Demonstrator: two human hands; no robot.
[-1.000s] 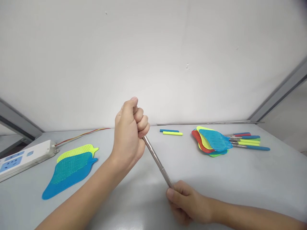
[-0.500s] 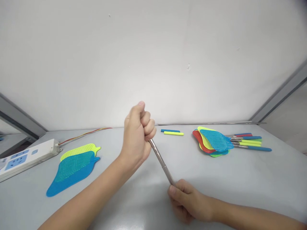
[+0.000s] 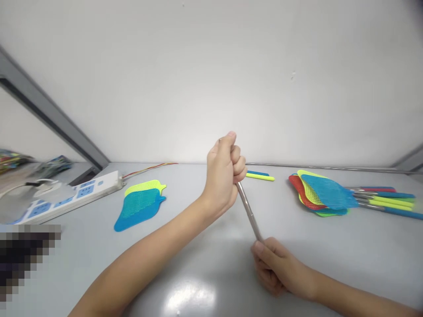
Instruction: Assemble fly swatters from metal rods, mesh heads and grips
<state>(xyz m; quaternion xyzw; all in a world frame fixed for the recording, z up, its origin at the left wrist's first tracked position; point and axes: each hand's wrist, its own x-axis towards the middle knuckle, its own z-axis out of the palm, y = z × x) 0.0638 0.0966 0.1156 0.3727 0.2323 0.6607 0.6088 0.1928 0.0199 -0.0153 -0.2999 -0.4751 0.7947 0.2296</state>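
Observation:
Both fists are wrapped around one slim telescopic metal rod (image 3: 249,212), which slants from upper left to lower right above the table. Near its upper end is my left hand (image 3: 224,174), closed with the thumb on top. My right hand (image 3: 276,266) grips the lower part, hiding that end. Behind my left hand lie a yellow handle sleeve (image 3: 261,177) and a blue handle sleeve (image 3: 259,172), partly covered by it. To the left, a blue fly swatter head (image 3: 140,216) overlaps a yellow fly swatter head (image 3: 145,186), both without rods.
At the right lies a pile of fly swatters (image 3: 333,193) in several colours with handles. A thin metal rod (image 3: 330,167) runs along the wall's foot. A white power strip (image 3: 109,181) and a red-yellow wire (image 3: 150,168) are at the left, beside a frame post (image 3: 49,105).
The view has swung left, so everything sits further right and more of the power strip shows. A pixelated patch has appeared at lower left. Both hands keep hold of the rod.

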